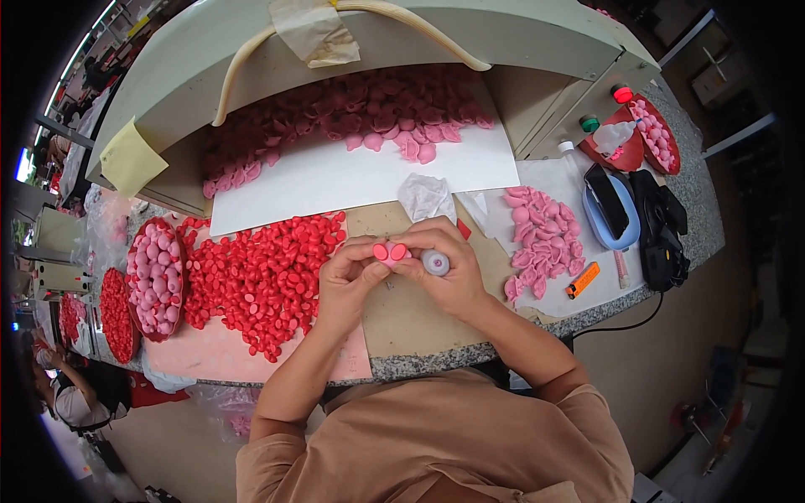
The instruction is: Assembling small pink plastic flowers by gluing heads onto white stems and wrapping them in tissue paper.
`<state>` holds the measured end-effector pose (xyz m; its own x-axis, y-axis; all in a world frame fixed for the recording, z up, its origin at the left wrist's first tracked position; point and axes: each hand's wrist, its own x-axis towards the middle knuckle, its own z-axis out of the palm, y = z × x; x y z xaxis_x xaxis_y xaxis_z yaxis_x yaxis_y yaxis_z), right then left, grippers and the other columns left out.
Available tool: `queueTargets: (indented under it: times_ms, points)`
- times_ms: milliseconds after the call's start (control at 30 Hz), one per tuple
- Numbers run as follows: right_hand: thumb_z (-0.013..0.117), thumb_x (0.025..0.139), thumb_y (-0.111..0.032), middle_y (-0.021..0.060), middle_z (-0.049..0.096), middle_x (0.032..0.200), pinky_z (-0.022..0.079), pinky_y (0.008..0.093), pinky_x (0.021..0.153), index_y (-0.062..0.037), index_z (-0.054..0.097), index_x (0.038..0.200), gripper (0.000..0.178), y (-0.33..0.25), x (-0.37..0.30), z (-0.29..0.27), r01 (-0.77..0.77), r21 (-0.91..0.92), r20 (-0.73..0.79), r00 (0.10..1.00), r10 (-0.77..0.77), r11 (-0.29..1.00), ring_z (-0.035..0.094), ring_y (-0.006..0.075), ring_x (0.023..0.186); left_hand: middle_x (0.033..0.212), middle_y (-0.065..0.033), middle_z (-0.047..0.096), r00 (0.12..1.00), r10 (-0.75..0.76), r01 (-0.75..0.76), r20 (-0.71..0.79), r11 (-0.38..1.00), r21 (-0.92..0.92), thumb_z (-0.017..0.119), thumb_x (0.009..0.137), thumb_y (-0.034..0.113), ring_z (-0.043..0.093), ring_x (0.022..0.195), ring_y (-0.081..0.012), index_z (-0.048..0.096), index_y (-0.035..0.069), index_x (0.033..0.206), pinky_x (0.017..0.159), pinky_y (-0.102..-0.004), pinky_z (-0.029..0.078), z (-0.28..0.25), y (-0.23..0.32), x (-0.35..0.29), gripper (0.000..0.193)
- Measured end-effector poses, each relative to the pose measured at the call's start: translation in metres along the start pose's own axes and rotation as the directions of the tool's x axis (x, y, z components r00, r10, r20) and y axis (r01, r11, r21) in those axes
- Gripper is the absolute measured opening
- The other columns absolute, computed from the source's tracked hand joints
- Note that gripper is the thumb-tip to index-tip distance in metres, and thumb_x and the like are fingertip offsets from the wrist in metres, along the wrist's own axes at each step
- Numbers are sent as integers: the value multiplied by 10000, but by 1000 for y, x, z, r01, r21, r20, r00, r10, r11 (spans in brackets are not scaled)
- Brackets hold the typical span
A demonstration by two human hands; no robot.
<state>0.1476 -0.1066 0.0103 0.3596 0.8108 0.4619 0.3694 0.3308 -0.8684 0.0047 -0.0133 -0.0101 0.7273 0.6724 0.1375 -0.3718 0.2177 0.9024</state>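
Both hands meet over the tan board in the middle of the bench. My left hand (350, 267) pinches a small pink piece with two red oval faces (390, 252) between thumb and fingers. On its other side, my right hand (453, 268) grips the same piece with thumb and forefinger. A whitish bottle with a round end (435, 262) is also tucked in my right hand's fingers. Close to my left hand spreads a big heap of small red oval pieces (268, 277). Right of my right hand lies a pile of pink curved shells (543, 239).
A grey-green cabinet (553, 46) stands ahead, with pink shells on a white sheet (360, 189). At left are a basket of pink balls (178, 289) and a basket of red pieces (117, 314). Rightward lie an orange cutter (584, 280) and a blue tray (629, 235) holding a phone.
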Motion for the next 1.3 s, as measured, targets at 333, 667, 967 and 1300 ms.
queueTargets:
  times_ms: [333, 667, 967, 1300]
  points:
    - [717, 764, -47, 78, 547, 994, 485, 256, 714, -42, 624, 1032, 284, 1, -1, 1, -19, 28, -18, 1000, 19, 999, 566, 153, 862, 1148, -81, 557, 999, -41, 41, 10, 999, -31, 617, 849, 25, 556, 1046, -175, 589, 29, 1066, 916, -321, 453, 0, 0, 1, 219]
    - [777, 675, -66, 64, 557, 901, 453, 271, 716, -40, 654, 977, 328, -1, 4, 0, 6, -91, -122, 992, -17, 996, 556, 170, 833, 1218, -75, 540, 966, -231, 253, 114, 934, -251, 528, 932, 183, 513, 1132, -182, 473, 46, 1266, 980, -351, 387, 6, -6, 6, 365]
    - [771, 682, -66, 60, 544, 884, 449, 281, 734, -40, 647, 987, 330, -4, 2, 1, 34, -137, -131, 990, -52, 990, 550, 173, 832, 1204, -68, 537, 963, -237, 268, 127, 892, -363, 518, 938, 176, 514, 1110, -175, 471, 72, 1261, 964, -354, 407, 7, -6, 4, 343]
    - [601, 884, -111, 39, 586, 1065, 454, 238, 741, -27, 538, 1175, 309, 10, 2, 2, -579, 584, 252, 796, 550, 569, 539, 96, 845, 1099, -66, 442, 977, 196, -148, -77, 899, 413, 647, 809, -3, 520, 1044, -174, 574, 27, 1149, 904, -280, 436, 12, 8, 8, 349]
